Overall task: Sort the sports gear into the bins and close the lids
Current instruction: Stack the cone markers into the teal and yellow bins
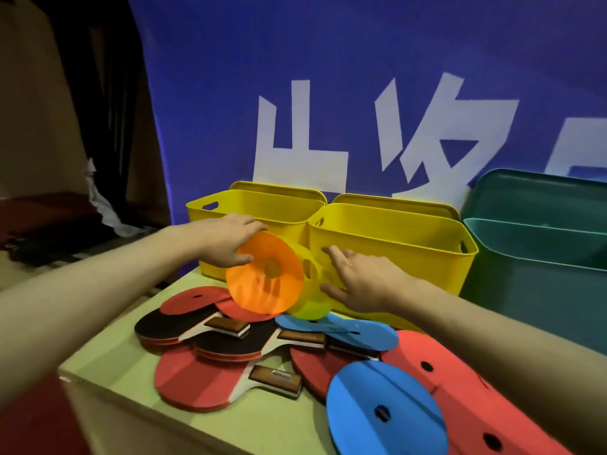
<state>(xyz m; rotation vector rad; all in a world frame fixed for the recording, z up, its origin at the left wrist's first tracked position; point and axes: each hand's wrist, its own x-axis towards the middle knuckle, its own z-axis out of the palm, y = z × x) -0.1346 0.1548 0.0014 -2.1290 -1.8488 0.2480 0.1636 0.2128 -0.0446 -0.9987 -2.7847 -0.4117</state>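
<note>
My left hand grips the top edge of an orange disc cone, tilted on edge in front of two open yellow bins. My right hand holds a yellow disc cone just behind the orange one, fingers spread over it. Below them, several table tennis paddles with red and black faces lie piled on the pale green table. Flat blue disc cones and red disc cones lie among them.
A teal bin stands at the right, its lid upright behind it. Yellow lids lean behind the yellow bins against a blue banner. The table's left edge drops to a dark floor.
</note>
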